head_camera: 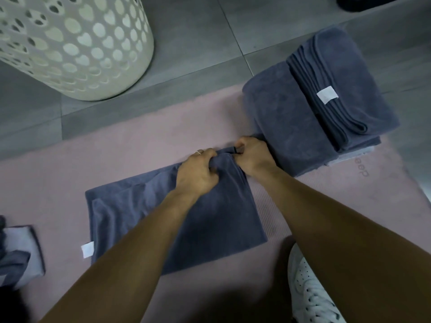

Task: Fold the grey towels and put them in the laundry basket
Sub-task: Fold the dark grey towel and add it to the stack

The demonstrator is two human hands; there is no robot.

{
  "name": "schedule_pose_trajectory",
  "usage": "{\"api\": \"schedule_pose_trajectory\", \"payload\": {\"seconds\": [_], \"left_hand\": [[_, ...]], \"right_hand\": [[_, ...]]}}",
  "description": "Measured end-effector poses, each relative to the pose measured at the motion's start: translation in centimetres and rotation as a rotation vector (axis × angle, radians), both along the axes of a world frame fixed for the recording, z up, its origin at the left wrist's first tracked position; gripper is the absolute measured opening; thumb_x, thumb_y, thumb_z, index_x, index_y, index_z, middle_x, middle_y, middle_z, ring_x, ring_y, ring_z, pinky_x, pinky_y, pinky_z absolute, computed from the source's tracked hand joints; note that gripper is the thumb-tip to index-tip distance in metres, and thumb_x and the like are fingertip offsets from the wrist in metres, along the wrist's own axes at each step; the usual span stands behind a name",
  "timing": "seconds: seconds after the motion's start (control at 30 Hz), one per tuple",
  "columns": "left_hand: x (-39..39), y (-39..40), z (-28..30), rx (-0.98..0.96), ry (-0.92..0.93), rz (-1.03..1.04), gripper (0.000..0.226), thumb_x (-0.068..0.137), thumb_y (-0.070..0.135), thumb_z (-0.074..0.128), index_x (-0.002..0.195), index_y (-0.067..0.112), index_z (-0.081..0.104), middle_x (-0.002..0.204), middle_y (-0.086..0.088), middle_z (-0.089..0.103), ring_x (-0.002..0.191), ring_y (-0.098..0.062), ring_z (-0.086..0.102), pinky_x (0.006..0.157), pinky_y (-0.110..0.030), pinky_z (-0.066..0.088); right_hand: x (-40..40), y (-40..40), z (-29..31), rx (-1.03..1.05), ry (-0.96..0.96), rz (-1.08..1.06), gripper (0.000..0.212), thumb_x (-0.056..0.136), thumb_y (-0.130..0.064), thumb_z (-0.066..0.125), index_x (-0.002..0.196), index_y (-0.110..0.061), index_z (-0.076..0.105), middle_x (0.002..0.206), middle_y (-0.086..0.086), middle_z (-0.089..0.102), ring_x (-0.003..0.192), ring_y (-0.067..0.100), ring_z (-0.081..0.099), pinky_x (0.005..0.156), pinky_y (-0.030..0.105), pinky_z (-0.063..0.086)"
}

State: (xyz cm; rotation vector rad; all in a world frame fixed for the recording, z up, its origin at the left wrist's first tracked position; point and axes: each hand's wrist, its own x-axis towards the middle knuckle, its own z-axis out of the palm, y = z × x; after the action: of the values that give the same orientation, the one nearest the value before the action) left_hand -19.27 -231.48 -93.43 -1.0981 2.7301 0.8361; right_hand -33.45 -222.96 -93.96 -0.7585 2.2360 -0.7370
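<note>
**Mid-fold on the grey towel, both hands bunched at the far corner**

The towel (177,217) lies flat on the pink mat (116,159), dead centre. Left hand (198,174) and right hand (253,157) both have a grip curled into the cloth at its 1 o'clock corner, pinching the edge. It looks soft, floppy and light, no stiffness, so I'd take it by the corners or hem.

Count: one towel being folded, one folded pile (314,108) at 2 o'clock (layers too close to count), one white basket (77,43) at 11 o'clock, some more cloth (18,252) at 8 o'clock, one white shoe (307,290) at 5.
</note>
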Motion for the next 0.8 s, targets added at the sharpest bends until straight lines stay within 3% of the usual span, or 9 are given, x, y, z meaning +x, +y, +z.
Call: {"api": "schedule_pose_trajectory", "payload": {"seconds": [0.13,0.27,0.37,0.47,0.63,0.8], "left_hand": [[-0.4,0.3,-0.4,0.099,0.178,-0.002,0.03,0.085,0.033,0.058,0.113,0.025,0.063,0.104,0.0,0.068,0.096,-0.019,0.062,0.085,-0.039,0.051],[-0.8,-0.7,0.0,0.176,0.226,0.011,0.009,0.092,0.022,0.061,0.098,0.021,0.068,0.093,0.005,0.071,0.086,-0.012,0.063,0.083,-0.034,0.052],[-1.4,-0.9,0.4,0.186,0.211,0.023,0.013,0.089,0.013,0.06,0.097,0.02,0.067,0.09,0.005,0.07,0.084,-0.015,0.064,0.08,-0.034,0.053],[-2.1,-0.7,0.8,0.21,0.191,0.018,0.019,0.083,0.008,0.058,0.095,0.021,0.066,0.089,0.003,0.071,0.082,-0.016,0.065,0.076,-0.034,0.054],[-2.3,-0.9,1.4,0.212,0.23,0.026,0.01,0.086,0.013,0.064,0.089,0.022,0.069,0.083,0.01,0.068,0.08,-0.008,0.063,0.069,-0.007,0.043],[-2.1,-1.1,1.0,0.147,0.208,0.106,0.016,0.083,0.014,0.065,0.08,0.03,0.066,0.082,0.008,0.07,0.081,-0.013,0.065,0.079,-0.033,0.054]], "right_hand": [[-0.3,-0.3,0.2,0.024,-0.02,0.049,0.015,0.087,-0.014,0.063,0.099,-0.004,0.064,0.096,0.009,0.069,0.091,0.024,0.064,0.084,0.035,0.054],[-0.4,-0.8,0.4,0.014,-0.032,-0.032,0.01,0.086,-0.009,0.061,0.095,-0.007,0.064,0.097,0.01,0.069,0.092,0.024,0.064,0.087,0.035,0.053],[-0.2,-0.9,0.6,0.005,-0.119,-0.074,0.004,0.085,-0.011,0.063,0.087,-0.014,0.061,0.092,0.006,0.068,0.089,0.022,0.064,0.084,0.034,0.054],[-0.4,-0.9,0.8,-0.023,-0.228,-0.131,0.015,0.083,-0.004,0.063,0.078,-0.019,0.061,0.081,0.004,0.067,0.083,0.022,0.066,0.078,0.034,0.057],[-0.7,0.1,2.5,-0.086,-0.39,-0.185,0.01,0.089,-0.002,0.063,0.099,-0.001,0.067,0.086,0.016,0.069,0.074,0.023,0.065,0.073,0.037,0.058],[-0.5,0.0,3.1,-0.1,-0.369,-0.15,0.011,0.089,0.002,0.061,0.096,-0.002,0.068,0.079,0.012,0.067,0.064,0.017,0.062,0.063,0.026,0.056]]}}
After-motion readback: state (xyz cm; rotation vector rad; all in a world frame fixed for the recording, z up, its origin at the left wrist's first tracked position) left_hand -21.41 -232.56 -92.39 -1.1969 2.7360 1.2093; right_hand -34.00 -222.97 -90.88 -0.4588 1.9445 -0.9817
